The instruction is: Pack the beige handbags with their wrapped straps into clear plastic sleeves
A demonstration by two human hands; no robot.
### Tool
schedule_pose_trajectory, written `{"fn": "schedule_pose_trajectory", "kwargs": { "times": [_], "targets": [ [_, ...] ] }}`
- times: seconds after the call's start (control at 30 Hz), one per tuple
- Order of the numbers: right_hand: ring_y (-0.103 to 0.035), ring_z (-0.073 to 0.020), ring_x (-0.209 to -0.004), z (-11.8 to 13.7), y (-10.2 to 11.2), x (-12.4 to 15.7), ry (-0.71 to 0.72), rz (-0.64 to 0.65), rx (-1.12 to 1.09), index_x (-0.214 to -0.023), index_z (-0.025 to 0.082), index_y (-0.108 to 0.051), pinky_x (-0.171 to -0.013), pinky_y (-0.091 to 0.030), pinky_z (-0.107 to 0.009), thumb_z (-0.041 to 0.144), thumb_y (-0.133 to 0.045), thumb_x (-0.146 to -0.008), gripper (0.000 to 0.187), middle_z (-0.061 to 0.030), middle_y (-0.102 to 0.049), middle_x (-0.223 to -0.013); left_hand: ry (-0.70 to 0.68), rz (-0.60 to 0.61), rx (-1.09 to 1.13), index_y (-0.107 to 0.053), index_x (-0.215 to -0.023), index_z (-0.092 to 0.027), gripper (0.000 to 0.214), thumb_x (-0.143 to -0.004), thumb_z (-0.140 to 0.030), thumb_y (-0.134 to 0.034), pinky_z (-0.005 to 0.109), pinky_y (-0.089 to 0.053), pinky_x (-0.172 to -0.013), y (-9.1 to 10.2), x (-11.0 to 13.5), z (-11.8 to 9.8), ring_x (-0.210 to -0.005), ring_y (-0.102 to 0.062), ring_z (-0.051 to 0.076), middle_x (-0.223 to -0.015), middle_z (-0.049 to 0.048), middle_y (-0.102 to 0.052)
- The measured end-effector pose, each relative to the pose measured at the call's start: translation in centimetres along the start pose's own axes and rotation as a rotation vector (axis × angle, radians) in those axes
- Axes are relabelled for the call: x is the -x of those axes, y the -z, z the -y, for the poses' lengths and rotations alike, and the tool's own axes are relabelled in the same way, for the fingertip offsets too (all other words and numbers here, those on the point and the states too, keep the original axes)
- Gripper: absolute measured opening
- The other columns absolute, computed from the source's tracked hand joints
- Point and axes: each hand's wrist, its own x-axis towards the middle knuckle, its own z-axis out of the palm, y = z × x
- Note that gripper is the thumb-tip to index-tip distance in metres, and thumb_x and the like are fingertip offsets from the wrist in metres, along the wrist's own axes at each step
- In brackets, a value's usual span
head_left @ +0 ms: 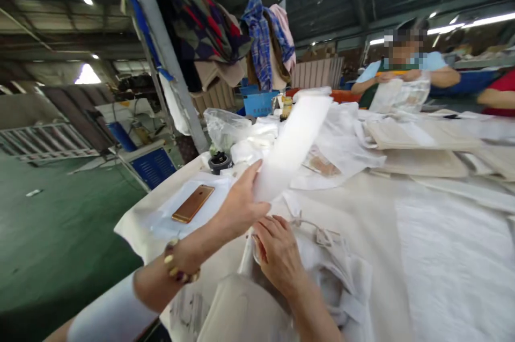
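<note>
My left hand (243,199), with a beaded bracelet at the wrist, grips the lower end of a long white strip (295,140). The strip looks like thin foam or paper and slants up and away to the right, slightly blurred. Just below, my right hand (279,253) bends its fingers over the edge of a cream fabric item (245,310), perhaps a bag; its fingertips are partly hidden. Beside that hand lies a crumpled white cloth piece (341,272) with a cord and a tag.
A phone (193,203) lies on white sheets at the table's left edge, near a black round container (220,162). Clear plastic bags (225,130) and stacked cream fabric pieces (422,162) cover the far side. Opposite, a co-worker (402,73) handles a clear bag. A metal post (173,63) rises at the left corner.
</note>
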Motion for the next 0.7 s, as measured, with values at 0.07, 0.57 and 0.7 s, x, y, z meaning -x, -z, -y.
{"fn": "schedule_pose_trajectory", "kwargs": {
  "times": [0.07, 0.57, 0.7],
  "targets": [
    [-0.058, -0.0192, -0.102, 1.7, 0.3, 0.1, 0.083, 0.139, -0.054, -0.106, 0.019, -0.057, -0.100, -0.039, -0.040, 0.016, -0.048, -0.089, 0.020, -0.0058, -0.067, -0.105, 0.172, -0.072, 0.005, -0.042, -0.129, -0.011, 0.076, -0.057, -0.026, -0.063, 0.043, -0.034, -0.105, 3.1, 3.2, 4.1, -0.117, -0.048, 0.030, -0.128, 0.0120, -0.054],
    [-0.053, -0.0166, -0.069, 3.9, -2.2, 0.6, 0.137, 0.442, 0.136, -0.061, 0.022, -0.054, -0.091, -0.037, -0.038, 0.035, -0.045, -0.092, 0.035, 0.0008, -0.054, -0.063, 0.711, 0.000, 0.349, -0.052, -0.068, -0.020, 0.032, -0.069, -0.052, -0.054, 0.027, -0.039, -0.061, 3.1, 12.3, 16.1, -0.066, -0.051, 0.018, -0.064, -0.0023, -0.052],
    [-0.051, -0.0172, -0.068, 3.3, -1.6, 0.3, 0.147, 0.464, 0.191, -0.067, 0.022, -0.056, -0.084, -0.037, -0.037, 0.043, -0.038, -0.095, 0.039, 0.0010, -0.053, -0.063, 0.720, 0.145, 0.276, -0.046, -0.066, -0.021, 0.029, -0.071, -0.050, -0.048, 0.027, -0.034, -0.058, 3.4, 12.8, 17.0, -0.063, -0.047, 0.017, -0.062, -0.0034, -0.048]
  ]
}}
